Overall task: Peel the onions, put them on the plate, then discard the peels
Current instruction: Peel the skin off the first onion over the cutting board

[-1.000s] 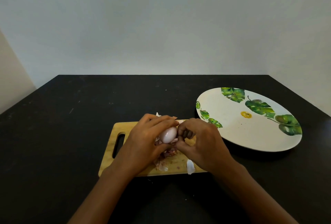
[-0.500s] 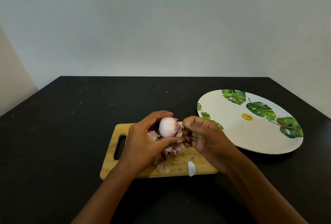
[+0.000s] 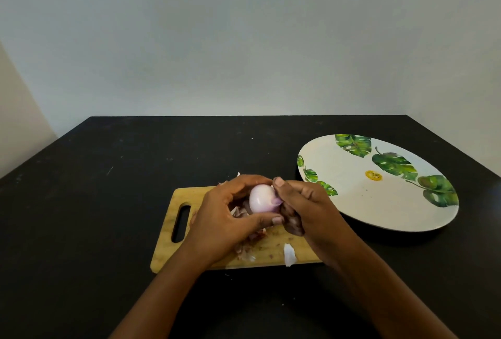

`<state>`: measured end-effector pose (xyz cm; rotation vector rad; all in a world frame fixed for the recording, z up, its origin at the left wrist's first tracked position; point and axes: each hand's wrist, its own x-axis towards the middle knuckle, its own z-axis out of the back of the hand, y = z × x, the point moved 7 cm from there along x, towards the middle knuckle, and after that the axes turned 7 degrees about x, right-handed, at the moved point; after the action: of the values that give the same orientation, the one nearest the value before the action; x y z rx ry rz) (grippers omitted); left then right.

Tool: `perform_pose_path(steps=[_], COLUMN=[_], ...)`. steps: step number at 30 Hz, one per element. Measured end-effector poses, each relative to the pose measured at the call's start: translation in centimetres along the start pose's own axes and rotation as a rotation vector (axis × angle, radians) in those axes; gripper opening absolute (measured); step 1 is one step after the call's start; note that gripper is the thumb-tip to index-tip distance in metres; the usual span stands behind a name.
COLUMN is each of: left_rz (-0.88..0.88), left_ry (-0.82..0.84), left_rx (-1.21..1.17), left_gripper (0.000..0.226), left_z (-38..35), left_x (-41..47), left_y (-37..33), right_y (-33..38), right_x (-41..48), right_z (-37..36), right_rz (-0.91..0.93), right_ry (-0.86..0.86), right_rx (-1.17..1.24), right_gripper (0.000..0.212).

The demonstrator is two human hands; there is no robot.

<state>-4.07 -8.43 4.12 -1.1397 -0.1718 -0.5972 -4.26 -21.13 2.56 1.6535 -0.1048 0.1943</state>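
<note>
I hold the onion (image 3: 261, 199) just above the cutting board (image 3: 168, 252), between both hands. My left hand (image 3: 225, 219) cups it from 9 o'clock, fingers curled over the top and thumb tucked under. My right hand (image 3: 306, 208) closes in from 3 o'clock, thumb pressed on the onion's upper edge. Its curled fingers pinch against a purple flap of skin on that side. The onion's face toward me is pale and smooth. Loose peels (image 3: 244, 253) lie on the board at 6 o'clock from the onion, partly under my left wrist. A white scrap (image 3: 289, 254) rests at the board's near edge. The leaf-printed plate (image 3: 379, 203) sits on the black table (image 3: 95, 203) at 2 o'clock from the board, with no onion on it.
</note>
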Motion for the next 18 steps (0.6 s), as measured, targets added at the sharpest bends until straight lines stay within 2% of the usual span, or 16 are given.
perform_pose_path(steps=[3,7,10,15,17,18], left_rz=[0.052,0.090,0.094,0.175,0.211,0.211], left_ry=[0.035,0.094,0.127,0.140,0.103,0.078], left_rx=[-0.142,-0.313,-0.449,-0.723,-0.797,-0.754], left_gripper=[0.041,0.034,0.043,0.051,0.049,0.049], left_z=[-0.3,-0.3,-0.6,-1.5,-1.3,-1.0], left_x=[0.1,0.1,0.2,0.1,0.0,0.1], left_y=[0.1,0.4,0.6,1.0,1.4,1.6], right_y=[-1.0,-1.2,-0.7,-0.6,-0.4,-0.5], right_x=[-0.4,-1.1,-1.4,-1.1,-0.9,-0.7], right_z=[-0.2,-0.7,-1.2,-1.1,-0.6,-0.3], right_rz=[-0.184,-0.293,-0.308,-0.306,-0.298,-0.297], right_ry=[0.039,0.068,0.080,0.050,0.032,0.020], right_rx=[0.225,0.369,0.454,0.528,0.485,0.422], right_gripper=[0.053,0.049,0.044,0.047,0.046,0.047])
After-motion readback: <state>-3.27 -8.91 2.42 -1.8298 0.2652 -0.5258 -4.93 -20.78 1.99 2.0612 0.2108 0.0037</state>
